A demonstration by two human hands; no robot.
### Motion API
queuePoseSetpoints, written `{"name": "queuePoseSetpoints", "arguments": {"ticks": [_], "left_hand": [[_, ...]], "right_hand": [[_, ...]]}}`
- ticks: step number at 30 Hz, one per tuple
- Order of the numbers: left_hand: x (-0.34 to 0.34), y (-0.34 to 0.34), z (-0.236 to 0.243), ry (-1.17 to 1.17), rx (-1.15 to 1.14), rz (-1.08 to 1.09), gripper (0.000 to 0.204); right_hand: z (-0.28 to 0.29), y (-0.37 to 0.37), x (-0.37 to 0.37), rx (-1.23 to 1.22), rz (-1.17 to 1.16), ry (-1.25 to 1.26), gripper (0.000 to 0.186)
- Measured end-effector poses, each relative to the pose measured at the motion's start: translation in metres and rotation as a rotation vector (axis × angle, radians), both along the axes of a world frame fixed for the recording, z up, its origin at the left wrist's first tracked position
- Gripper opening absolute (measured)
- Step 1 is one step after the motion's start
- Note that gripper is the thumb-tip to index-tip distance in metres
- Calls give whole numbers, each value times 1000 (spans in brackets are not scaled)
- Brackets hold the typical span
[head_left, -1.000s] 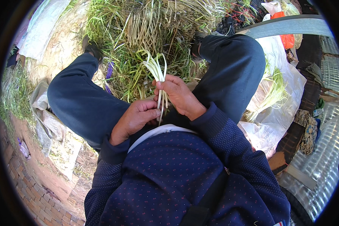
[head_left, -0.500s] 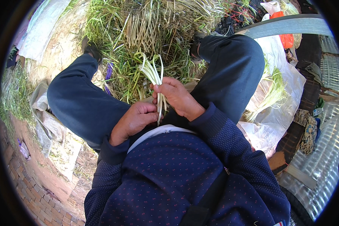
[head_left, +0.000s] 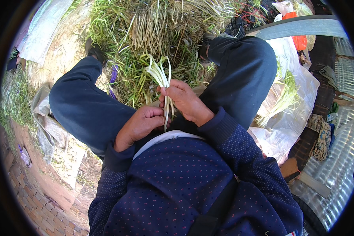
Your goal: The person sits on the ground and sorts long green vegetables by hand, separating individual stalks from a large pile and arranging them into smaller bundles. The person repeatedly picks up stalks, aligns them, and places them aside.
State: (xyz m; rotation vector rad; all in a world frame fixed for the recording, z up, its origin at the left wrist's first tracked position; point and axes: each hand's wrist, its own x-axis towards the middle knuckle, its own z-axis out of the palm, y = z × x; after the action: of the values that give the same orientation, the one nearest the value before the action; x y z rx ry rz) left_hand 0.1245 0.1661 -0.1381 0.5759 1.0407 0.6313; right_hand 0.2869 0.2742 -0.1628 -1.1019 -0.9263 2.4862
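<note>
The right hand (head_left: pixel 186 103) pinched a small bunch of pale stalks (head_left: pixel 159 74) between thumb and fingers, around the middle of their length. The left hand (head_left: pixel 139 125) was lower down, its thumb and forefinger pressed together at the bottom ends; its other fingers curled out of sight, so how they lay could not be told. The bunch was in front of the person's waist, between the bent knees in dark trousers (head_left: pixel 242 72), its upper ends fanning forward and a few tips bending over.

The stalks looked very light. The white lengths seemed fairly firm yet likely to crease or snap if bent hard, and their smooth skin was probably a little slick. The thin, curled tips looked limp and would give poor purchase. A gentle pinch across the middle, where the stalks gathered close, seemed the surest hold; squeezing hard would probably bruise them.

Beyond the hands, a heap of green and straw-coloured stalks (head_left: pixel 151 29) covered the ground between the feet, with a purple strip (head_left: pixel 114 74) at its left edge. To the right, a larger sheaf (head_left: pixel 277 102) with green ends lay on a clear plastic sheet (head_left: pixel 306 84).
</note>
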Motion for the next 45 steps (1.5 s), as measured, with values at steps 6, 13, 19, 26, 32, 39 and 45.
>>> {"name": "queuePoseSetpoints", "arguments": {"ticks": [6,13,19,26,32,39,45], "left_hand": [[-1,1,4,-9,-30,0,24],[-1,1,6,11,-35,3,28],[-3,1,1,15,-4,-15,30],[-3,0,-2,15,-10,-5,31],[-1,1,2,57,11,16,28],[-1,3,1,51,3,21,25],[-3,2,-2,49,24,-9,29]], "right_hand": [[3,-2,-1,-1,-47,-14,17],[1,1,0,37,3,-24,23],[-3,1,0,43,8,-20,23],[-5,0,-1,50,3,-22,23],[-3,1,0,31,6,-26,23],[-2,2,-1,25,5,-46,21],[-3,1,-2,35,1,-44,20]]}}
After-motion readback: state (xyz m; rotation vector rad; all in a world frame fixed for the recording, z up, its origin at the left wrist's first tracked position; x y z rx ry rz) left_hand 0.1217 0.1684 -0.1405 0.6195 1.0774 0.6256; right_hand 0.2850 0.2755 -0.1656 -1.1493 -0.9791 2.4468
